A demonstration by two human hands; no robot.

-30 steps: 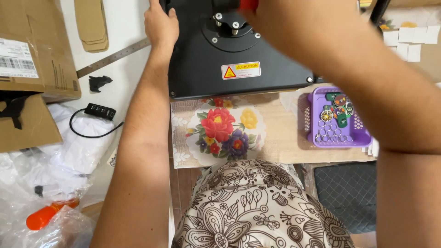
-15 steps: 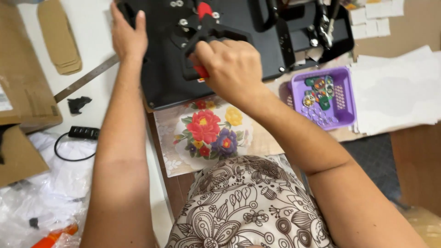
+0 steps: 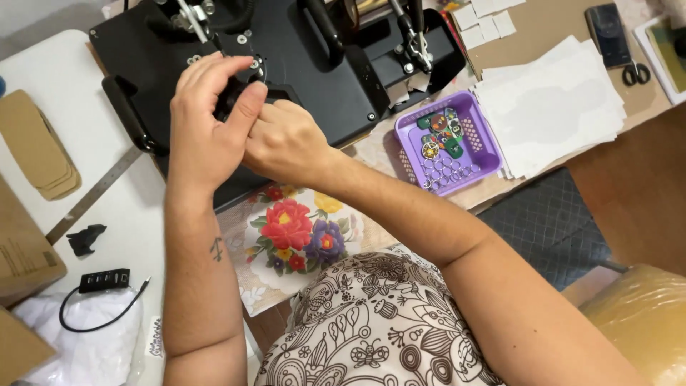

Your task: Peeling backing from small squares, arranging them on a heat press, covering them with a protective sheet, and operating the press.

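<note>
- Nearest: patterned shirt (image 3: 371, 322), brown-on-cream floral print, filling the bottom centre.
- Just beyond it, a floral cloth (image 3: 293, 236) with red, purple and yellow flowers lies flat on the table edge, partly under the press.
- Low left: white bag (image 3: 86, 350) with a small black hub (image 3: 103, 280) and its cord on top; a small black clip (image 3: 86, 239) lies beside them on the white table (image 3: 43, 86).
- Metal ruler (image 3: 93, 194) lies slantwise on the table, near the press's left side; cardboard cutouts (image 3: 36, 154) stacked beyond it.
- Left hand (image 3: 207, 121): fingers curled over a black knob (image 3: 232, 96) on top of the press, thumb pressed against the right hand. Grip looks closed on the knob, though the knob is mostly hidden.
- Right hand (image 3: 286, 143): fist-like, fingers tucked under the left hand at the same knob; what they clasp cannot be told.
- Press (image 3: 321, 78): black, flat-topped machine, centre of the table, with levers and bolts at its far side.
- Right of the press: purple basket (image 3: 479, 154) holding small coloured round pieces and metal rings.
- Beside the basket, a stack of white sheets (image 3: 564, 107).
- Farthest right: scissors (image 3: 636, 71) and a dark phone (image 3: 607, 32) on brown card.
</note>
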